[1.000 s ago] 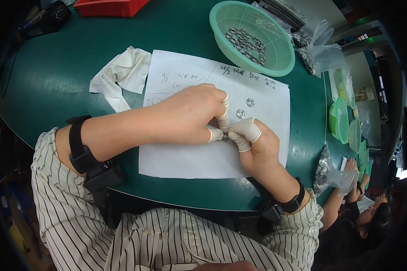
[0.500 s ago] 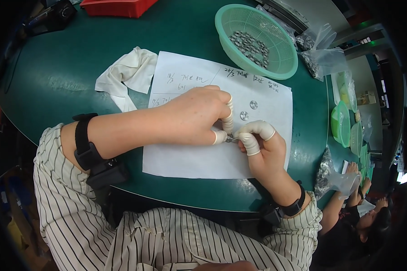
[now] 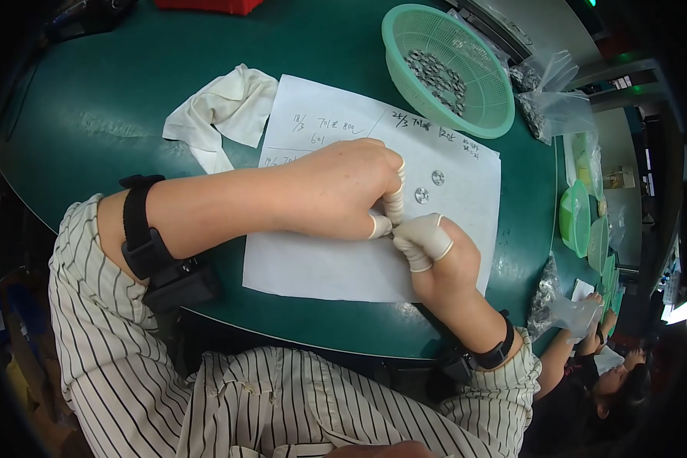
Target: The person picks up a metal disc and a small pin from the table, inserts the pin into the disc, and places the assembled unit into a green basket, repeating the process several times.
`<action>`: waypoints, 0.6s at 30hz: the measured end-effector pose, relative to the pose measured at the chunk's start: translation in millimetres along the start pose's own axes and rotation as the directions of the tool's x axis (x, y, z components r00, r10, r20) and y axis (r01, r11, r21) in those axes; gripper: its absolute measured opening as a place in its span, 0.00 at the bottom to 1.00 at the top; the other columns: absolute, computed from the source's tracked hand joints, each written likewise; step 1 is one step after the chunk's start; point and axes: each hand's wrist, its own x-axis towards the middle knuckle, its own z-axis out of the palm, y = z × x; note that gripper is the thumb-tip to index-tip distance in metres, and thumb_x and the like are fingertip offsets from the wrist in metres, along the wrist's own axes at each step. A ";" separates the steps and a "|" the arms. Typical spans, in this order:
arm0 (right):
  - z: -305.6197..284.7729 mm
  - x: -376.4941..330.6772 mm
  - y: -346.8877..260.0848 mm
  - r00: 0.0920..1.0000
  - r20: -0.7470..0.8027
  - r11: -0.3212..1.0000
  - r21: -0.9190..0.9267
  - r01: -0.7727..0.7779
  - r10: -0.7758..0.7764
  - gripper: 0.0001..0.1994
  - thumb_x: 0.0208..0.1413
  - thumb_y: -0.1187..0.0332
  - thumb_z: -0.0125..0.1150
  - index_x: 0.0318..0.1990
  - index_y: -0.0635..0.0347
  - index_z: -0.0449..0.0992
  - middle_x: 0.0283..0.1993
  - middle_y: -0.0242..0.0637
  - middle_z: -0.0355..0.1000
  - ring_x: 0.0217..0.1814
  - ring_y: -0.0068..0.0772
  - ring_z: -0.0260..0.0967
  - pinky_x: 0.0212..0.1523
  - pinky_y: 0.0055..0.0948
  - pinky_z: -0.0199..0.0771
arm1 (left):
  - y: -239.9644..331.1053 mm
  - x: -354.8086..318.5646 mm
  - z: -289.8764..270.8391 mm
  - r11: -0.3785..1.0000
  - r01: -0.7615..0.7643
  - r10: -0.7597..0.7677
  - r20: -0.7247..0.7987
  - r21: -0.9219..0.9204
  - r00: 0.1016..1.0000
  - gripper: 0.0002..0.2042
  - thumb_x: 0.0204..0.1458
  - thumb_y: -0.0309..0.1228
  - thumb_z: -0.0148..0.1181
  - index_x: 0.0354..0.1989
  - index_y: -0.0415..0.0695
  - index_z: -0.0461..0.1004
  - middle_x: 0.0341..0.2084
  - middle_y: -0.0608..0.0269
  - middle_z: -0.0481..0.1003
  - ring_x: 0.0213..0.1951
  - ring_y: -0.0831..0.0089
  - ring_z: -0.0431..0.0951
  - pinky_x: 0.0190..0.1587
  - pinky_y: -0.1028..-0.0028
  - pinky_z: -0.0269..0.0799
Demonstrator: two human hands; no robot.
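Note:
My left hand (image 3: 351, 187) and my right hand (image 3: 443, 256) meet over a sheet of white paper (image 3: 320, 267), with white finger cots on thumbs and index fingers. Both are closed in a pinch, fingertips nearly touching. Between them is a small metal part, almost wholly covered by the fingertips; it looks like the loose discs, but its exact shape is hidden. Just beyond my right hand, two round silvery metal discs lie on the paper: a nearer disc (image 3: 422, 195) and a farther disc (image 3: 438, 178).
A green plastic colander (image 3: 500, 114) with many small metal pieces stands at the far right of the paper. A crumpled white cloth (image 3: 244, 107) lies left of it. Bags of parts (image 3: 543, 301) and green baskets (image 3: 575, 217) line the right, where another person (image 3: 607, 382) sits.
My right hand has turned and its fingers have closed in over the metal part, which showed more before. The whole view has shifted slightly; the two discs stay on the paper.

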 end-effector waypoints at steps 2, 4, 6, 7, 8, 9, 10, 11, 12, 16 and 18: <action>-0.6 1.5 -0.2 0.991 -0.003 0.988 -0.074 0.136 -0.137 0.04 0.47 0.78 0.62 0.30 0.64 0.72 0.24 0.37 0.69 0.24 0.32 0.67 0.25 0.25 0.67 | 1.5 1.9 -1.8 1.000 0.006 -0.006 0.010 -0.004 1.000 0.05 0.39 0.26 0.63 0.26 0.43 0.78 0.30 0.62 0.70 0.39 0.62 0.69 0.43 0.68 0.67; 0.2 3.2 -1.3 0.991 -0.005 0.989 -0.048 0.136 -0.137 0.06 0.44 0.78 0.63 0.30 0.63 0.73 0.24 0.38 0.69 0.24 0.36 0.67 0.25 0.27 0.68 | 2.8 0.3 -2.9 1.000 0.020 -0.020 0.026 0.000 0.999 0.05 0.39 0.26 0.63 0.27 0.43 0.78 0.30 0.62 0.70 0.40 0.62 0.69 0.43 0.68 0.67; 2.5 2.2 1.5 0.991 -0.012 0.990 -0.041 0.132 -0.133 0.06 0.44 0.78 0.63 0.30 0.63 0.73 0.25 0.37 0.70 0.24 0.36 0.68 0.25 0.27 0.68 | 1.6 -0.5 -3.1 1.000 0.002 -0.002 -0.016 -0.017 1.000 0.06 0.39 0.27 0.62 0.26 0.40 0.78 0.28 0.57 0.72 0.40 0.60 0.71 0.43 0.66 0.68; 2.6 1.4 2.8 0.991 -0.017 0.991 -0.036 0.130 -0.131 0.05 0.45 0.77 0.63 0.30 0.63 0.73 0.25 0.37 0.70 0.24 0.36 0.68 0.25 0.27 0.68 | 1.0 0.3 -2.7 1.000 -0.007 0.007 -0.012 -0.012 1.000 0.06 0.39 0.27 0.62 0.26 0.40 0.78 0.28 0.57 0.72 0.40 0.60 0.71 0.43 0.66 0.68; 1.5 0.7 2.7 0.991 -0.026 0.991 -0.043 0.129 -0.130 0.05 0.45 0.77 0.63 0.30 0.63 0.73 0.25 0.37 0.70 0.24 0.36 0.68 0.25 0.27 0.68 | 0.4 1.1 -1.6 1.000 -0.001 0.002 0.001 -0.020 1.000 0.05 0.39 0.26 0.63 0.26 0.41 0.78 0.29 0.59 0.71 0.40 0.61 0.70 0.43 0.67 0.68; 1.7 0.5 3.1 0.993 -0.022 0.993 -0.027 0.114 -0.115 0.05 0.45 0.77 0.63 0.30 0.63 0.73 0.25 0.38 0.70 0.24 0.36 0.68 0.25 0.27 0.68 | 0.0 0.9 -1.0 1.000 0.009 -0.009 0.015 -0.022 1.000 0.06 0.38 0.25 0.65 0.27 0.43 0.77 0.30 0.62 0.70 0.40 0.62 0.69 0.43 0.68 0.67; 1.4 0.3 3.3 0.995 -0.018 0.995 -0.010 0.100 -0.100 0.05 0.45 0.77 0.63 0.30 0.62 0.73 0.25 0.38 0.70 0.24 0.37 0.68 0.25 0.27 0.68 | 0.4 0.5 -0.5 1.000 0.005 -0.005 0.019 -0.011 1.000 0.06 0.38 0.25 0.65 0.27 0.43 0.77 0.30 0.62 0.70 0.40 0.62 0.69 0.43 0.68 0.67; 0.5 -0.2 3.3 0.994 -0.030 0.995 -0.012 0.102 -0.102 0.05 0.45 0.77 0.63 0.30 0.62 0.73 0.25 0.38 0.70 0.24 0.37 0.68 0.25 0.27 0.68 | 1.4 0.0 0.5 1.000 -0.013 0.013 0.003 0.006 1.000 0.06 0.38 0.26 0.65 0.26 0.43 0.77 0.30 0.62 0.70 0.39 0.62 0.69 0.43 0.68 0.66; -0.5 -0.1 2.4 0.996 -0.027 0.996 0.006 0.084 -0.084 0.05 0.46 0.77 0.63 0.30 0.62 0.73 0.25 0.37 0.70 0.25 0.35 0.68 0.26 0.27 0.68 | 3.4 -0.8 0.9 0.999 -0.028 0.029 -0.014 0.023 0.999 0.06 0.38 0.27 0.66 0.25 0.42 0.76 0.31 0.62 0.70 0.39 0.62 0.69 0.43 0.68 0.66; -11.0 0.3 -4.6 0.991 -0.108 0.992 0.101 -0.072 0.083 0.03 0.52 0.75 0.60 0.31 0.63 0.72 0.26 0.35 0.71 0.26 0.26 0.68 0.28 0.24 0.68 | 9.8 -0.9 5.5 0.995 -0.019 0.024 -0.046 0.102 0.999 0.08 0.38 0.29 0.67 0.25 0.43 0.76 0.30 0.62 0.69 0.39 0.62 0.68 0.43 0.67 0.65; -13.0 -3.8 -2.4 0.979 -0.100 0.974 0.157 -0.161 0.178 0.03 0.56 0.74 0.57 0.33 0.64 0.71 0.29 0.33 0.71 0.29 0.20 0.67 0.29 0.22 0.69 | 9.4 -0.8 5.8 0.995 -0.035 0.040 -0.046 0.097 0.998 0.09 0.38 0.31 0.68 0.26 0.43 0.76 0.29 0.63 0.68 0.37 0.63 0.67 0.42 0.67 0.65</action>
